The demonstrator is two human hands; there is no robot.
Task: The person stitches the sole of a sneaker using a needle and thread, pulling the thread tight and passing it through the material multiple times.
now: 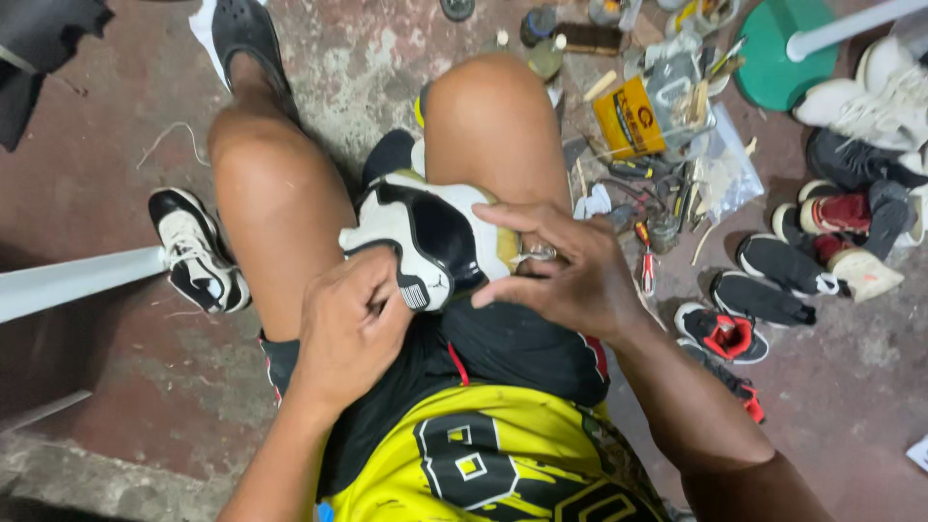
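A black and white high-top sneaker [425,232] is wedged between my knees, heel toward me. My left hand [350,324] pinches the heel collar of the sneaker with closed fingers. My right hand [570,266] presses on the shoe's right side and grips a small metal tool [535,254] against it. My thighs flank the shoe, and black shorts and a yellow jersey lie below.
A matching sneaker [196,249] lies on the floor at left beside a white bar [77,280]. At right sit a yellow glue can [628,118], pliers and scattered tools [646,256], several shoes [773,266], and a green round base [783,53].
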